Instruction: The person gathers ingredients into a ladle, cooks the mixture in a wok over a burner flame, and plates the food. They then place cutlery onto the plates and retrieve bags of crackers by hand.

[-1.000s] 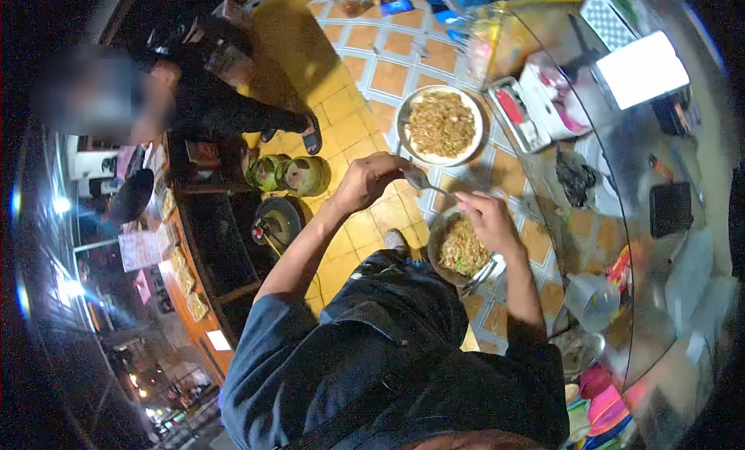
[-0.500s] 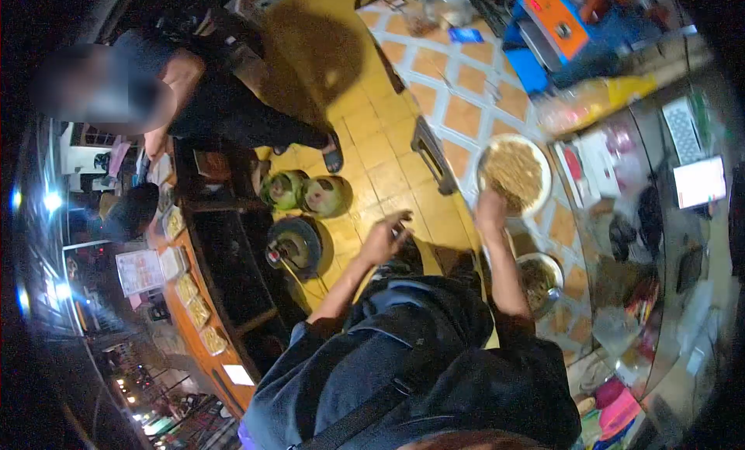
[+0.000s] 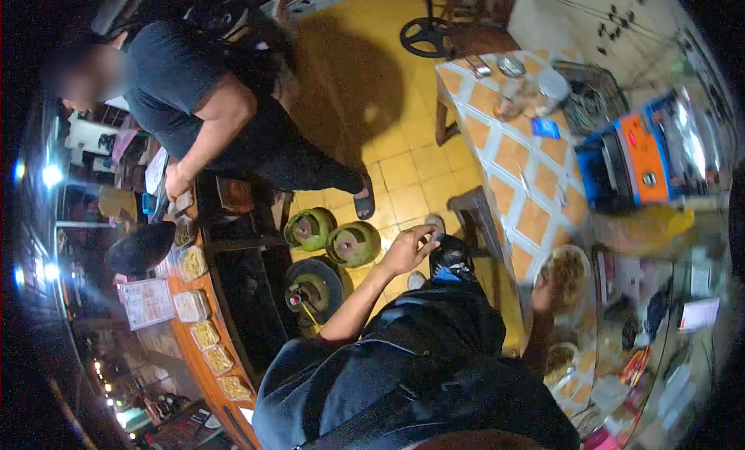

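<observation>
My left hand (image 3: 410, 250) hangs in the air over the floor, just in front of my body. Its fingers are loosely bent and apart, with nothing in them. My right hand (image 3: 546, 293) is at the near left rim of a round white bowl (image 3: 540, 273), dim and blurred, its fingertips at the brown crumbly food (image 3: 570, 273) inside. Whether those fingers pinch food or rest on the rim is hidden. Nearer to me on the tiled-pattern table (image 3: 535, 217) stands a second metal bowl (image 3: 573, 355), partly covered by my right arm.
Green gas cylinders (image 3: 353, 244) and a dark round container (image 3: 317, 289) stand on the yellow floor. Left is a wooden counter (image 3: 221, 388) with several food boxes (image 3: 206, 335). Another person (image 3: 209, 112) stands behind it. An orange-blue machine (image 3: 640, 159) sits on the right.
The whole view has shifted, so the table shows farther right and lower. My right hand stays at the bowl. The other person's arm now shows reaching to the counter.
</observation>
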### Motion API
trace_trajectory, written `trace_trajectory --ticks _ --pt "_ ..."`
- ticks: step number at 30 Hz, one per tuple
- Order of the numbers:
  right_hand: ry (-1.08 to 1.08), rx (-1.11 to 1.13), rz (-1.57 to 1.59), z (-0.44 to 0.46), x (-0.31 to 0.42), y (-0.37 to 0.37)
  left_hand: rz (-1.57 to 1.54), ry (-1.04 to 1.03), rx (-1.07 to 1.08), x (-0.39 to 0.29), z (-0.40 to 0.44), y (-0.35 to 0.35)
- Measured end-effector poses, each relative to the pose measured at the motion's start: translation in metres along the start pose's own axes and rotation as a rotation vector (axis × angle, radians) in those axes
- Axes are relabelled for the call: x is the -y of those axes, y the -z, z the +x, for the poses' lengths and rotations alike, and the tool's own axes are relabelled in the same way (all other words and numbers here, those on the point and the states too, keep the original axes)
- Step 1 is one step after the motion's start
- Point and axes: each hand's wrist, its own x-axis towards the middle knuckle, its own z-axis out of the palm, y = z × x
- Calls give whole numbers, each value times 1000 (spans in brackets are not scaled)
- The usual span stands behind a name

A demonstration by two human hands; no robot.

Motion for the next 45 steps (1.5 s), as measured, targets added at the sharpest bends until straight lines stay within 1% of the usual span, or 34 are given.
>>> trace_trajectory --ticks 1,2,3,5,6,7,9,11,12,13,15,16,17,18,21,23,24,25,27,28,29,31,33,34,35,37,38,39,40,41,42,43,44,45 --pt "119 -92 306 19 7 -19 39 -19 -23 12 18 12" --pt "314 -209 463 43 37 -27 22 18 -20 14 38 30" --pt "340 -194 480 67 60 -38 28 33 -50 26 56 47" --pt "124 434 606 116 98 -57 81 42 -48 51 97 78" --pt "274 500 543 152 151 -44 100 134 -30 53 115 98" --pt "430 558 481 192 213 -36 123 76 -108 93 130 102" --pt "476 638 513 246 287 -55 157 217 -88 124 153 137" --pt "606 675 439 296 359 -54 208 385 -126 151 161 167" --pt "572 657 535 314 392 -57 268 439 -136 165 159 181" --pt "593 671 535 335 425 -56 326 493 -147 173 156 194" --pt "500 854 532 375 481 -58 214 659 -234 178 151 219" --pt "573 820 569 390 499 -73 206 647 -310 211 130 213" --pt "598 849 642 405 521 -85 201 635 -387 244 122 205" --pt "652 884 647 421 541 -99 158 673 -448 260 116 197" --pt "752 1035 635 465 607 -141 -56 886 -609 278 122 192" --pt "849 1121 670 490 651 -181 -182 979 -719 295 141 196" --pt "881 1197 616 506 675 -196 -237 1009 -770 304 152 203" --pt "910 1215 601 522 697 -212 -292 1024 -827 317 164 218" --pt "1043 1256 494 561 736 -257 -422 1024 -944 335 196 244" --pt "1100 1232 445 578 748 -278 -473 1015 -1000 342 214 258" --pt "1171 1223 296 600 763 -299 -530 1005 -1040 347 234 272" --pt "1027 1395 280 641 796 -313 -614 1017 -1068 356 274 299" --pt "1093 1295 191 710 773 -410 -709 1000 -1093 362 320 335" --pt "1145 1171 53 729 785 -406 -757 979 -1106 364 333 350" --pt "1177 1036 -83 732 796 -408 -807 961 -1118 383 342 366" --pt "1179 825 -258 786 777 -473 -957 933 -1151 406 363 402" --pt "1180 847 -262 804 765 -510 -1057 918 -1170 417 372 420" --pt "909 998 -163 818 766 -540 -1142 908 -1185 432 382 439" --pt "631 1126 -68 829 773 -561 -1145 918 -1194 443 392 466" --pt "630 1138 -79 835 778 -571 -888 970 -1192 448 402 500" --pt "506 1183 -83 837 782 -578 -641 1004 -1174 464 414 528" --pt "379 1224 -108 847 797 -572 -678 1020 -1170 494 425 546" --pt "274 1250 -112 860 822 -577 -980 952 -1324 542 434 557" --pt "144 1275 -123 863 829 -576 -1292 878 -1444 573 438 561"
